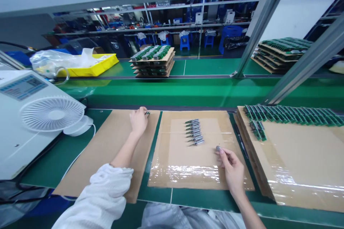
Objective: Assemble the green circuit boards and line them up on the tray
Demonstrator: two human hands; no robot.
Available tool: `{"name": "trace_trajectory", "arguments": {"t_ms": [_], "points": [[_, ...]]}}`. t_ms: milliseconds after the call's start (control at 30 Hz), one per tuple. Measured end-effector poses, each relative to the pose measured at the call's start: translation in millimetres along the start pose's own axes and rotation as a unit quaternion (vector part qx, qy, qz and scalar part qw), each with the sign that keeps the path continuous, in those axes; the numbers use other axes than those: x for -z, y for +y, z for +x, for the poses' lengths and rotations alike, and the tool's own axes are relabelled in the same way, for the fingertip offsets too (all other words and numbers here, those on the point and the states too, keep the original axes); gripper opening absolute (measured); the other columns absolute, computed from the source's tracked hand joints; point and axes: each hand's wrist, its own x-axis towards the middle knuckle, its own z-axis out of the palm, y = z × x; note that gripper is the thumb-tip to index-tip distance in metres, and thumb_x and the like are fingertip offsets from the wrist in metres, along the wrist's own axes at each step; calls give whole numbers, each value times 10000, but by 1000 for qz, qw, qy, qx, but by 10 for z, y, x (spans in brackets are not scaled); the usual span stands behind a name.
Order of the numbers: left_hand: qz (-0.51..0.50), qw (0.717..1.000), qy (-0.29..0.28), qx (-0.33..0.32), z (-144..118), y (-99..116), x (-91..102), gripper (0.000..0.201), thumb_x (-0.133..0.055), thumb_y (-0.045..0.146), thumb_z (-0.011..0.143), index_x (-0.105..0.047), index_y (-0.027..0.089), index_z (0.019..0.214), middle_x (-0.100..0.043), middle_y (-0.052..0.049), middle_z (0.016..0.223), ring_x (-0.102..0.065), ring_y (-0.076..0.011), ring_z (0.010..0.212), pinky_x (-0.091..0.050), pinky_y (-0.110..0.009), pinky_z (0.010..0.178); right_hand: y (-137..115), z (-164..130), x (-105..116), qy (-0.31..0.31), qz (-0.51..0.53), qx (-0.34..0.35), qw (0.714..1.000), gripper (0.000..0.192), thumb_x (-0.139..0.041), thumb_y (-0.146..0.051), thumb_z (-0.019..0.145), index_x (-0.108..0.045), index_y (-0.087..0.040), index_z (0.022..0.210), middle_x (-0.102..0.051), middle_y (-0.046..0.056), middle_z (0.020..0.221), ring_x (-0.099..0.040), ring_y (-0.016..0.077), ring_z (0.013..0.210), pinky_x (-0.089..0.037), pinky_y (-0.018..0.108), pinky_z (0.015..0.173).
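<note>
Over the far right corner of the left cardboard sheet (pixel 107 150), my left hand (pixel 138 121) is closed on a small green circuit board (pixel 147 113), mostly hidden by the fingers. My right hand (pixel 232 168) pinches a small round silver disc (pixel 218 148) above the right part of the middle cardboard sheet (pixel 161 171), which is covered with clear tape. On that middle sheet, several small boards with silver parts (pixel 195 132) lie in one column, to the left of my right hand.
On the right, a cardboard stack (pixel 303 164) bears a row of green boards (pixel 292 115). A white fan (pixel 56 113) and a white machine (pixel 24 150) stand left. Behind are a yellow tray (pixel 94 66), stacked board layers (pixel 153 62) and a metal post (pixel 260 25).
</note>
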Motion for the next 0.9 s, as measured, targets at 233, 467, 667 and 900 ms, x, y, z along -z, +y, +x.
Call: {"name": "trace_trajectory", "arguments": {"t_ms": [233,467,667,900], "points": [[-358,900,-212,131,-635,351,-110,172,-429,175,881,-560,114,974,-643,-149,1064,-623,-205,980,-497,-368,875,-18,1,-6,-2,25,-19,1000,407,-676,-497,708,-675,-140,904,-724,88,801,-598,175,625,-454,261,506],[-496,785,-311,205,-1248,582,-245,222,-485,70,867,-578,38,1067,-660,-158,994,-651,-198,949,-505,-293,897,-72,-11,12,-2,35,-27,999,416,-680,-502,702,-675,-137,900,-717,89,794,-610,182,627,-474,267,502],[-510,752,-374,184,-1647,705,-397,414,-720,226,756,-596,110,1134,-665,-92,897,-625,-141,654,-549,-262,580,-309,-44,-27,-32,17,-12,999,392,-689,-480,698,-707,-149,907,-716,64,753,-606,163,586,-506,258,522],[-591,655,-412,227,-1849,888,-482,593,-796,196,674,-560,157,1216,-602,-11,625,-501,-64,491,-380,-155,464,-732,-195,-144,-87,5,74,993,264,-662,-415,742,-718,-186,861,-733,63,785,-683,199,675,-569,311,681]]}}
